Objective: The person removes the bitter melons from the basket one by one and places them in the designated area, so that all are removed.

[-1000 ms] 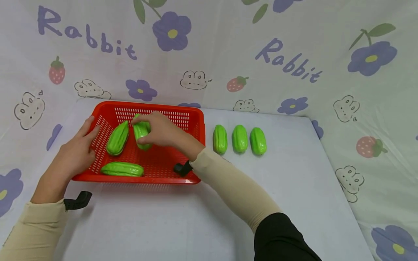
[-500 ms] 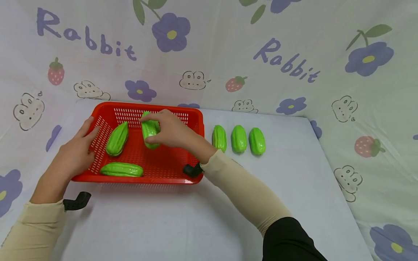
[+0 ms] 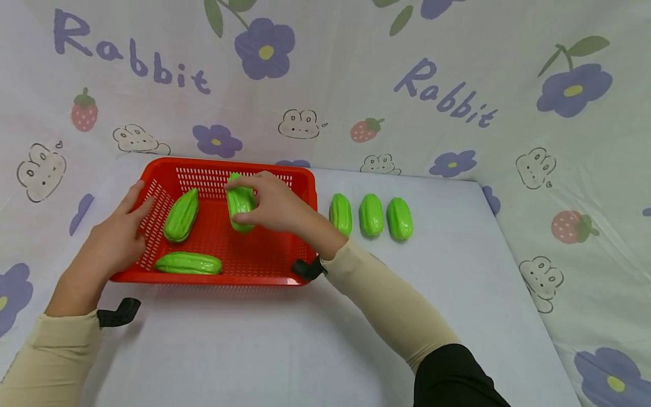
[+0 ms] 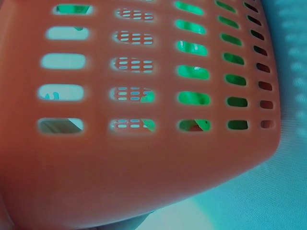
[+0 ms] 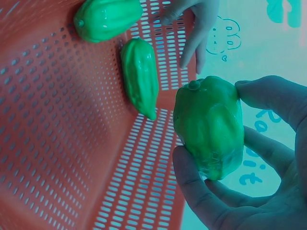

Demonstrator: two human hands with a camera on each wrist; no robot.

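A red basket [image 3: 229, 280] with slotted walls stands on the left of the table. My left hand [image 3: 114, 243] holds its left rim; the left wrist view shows only the basket's outer wall [image 4: 144, 163]. Over the basket, my right hand [image 3: 277, 206] grips a glossy green ridged gourd [image 3: 240, 203] between thumb and fingers. In the right wrist view this gourd [image 5: 208, 124] hangs clear of the basket floor. Two similar gourds lie in the basket, one slanted near the left wall [image 3: 181, 216], one lengthwise along the front wall [image 3: 188, 263].
On the white table [image 3: 458, 271], right of the basket, three green gourds stand in a row: a left one [image 3: 340, 213], a middle one [image 3: 371, 216] and a right one [image 3: 399, 219]. A printed cloth [image 3: 330, 73] hangs behind.
My right hand has lifted the gourd and carried it to the right across the basket. My left hand stays at the left rim, and the other gourds have not moved.
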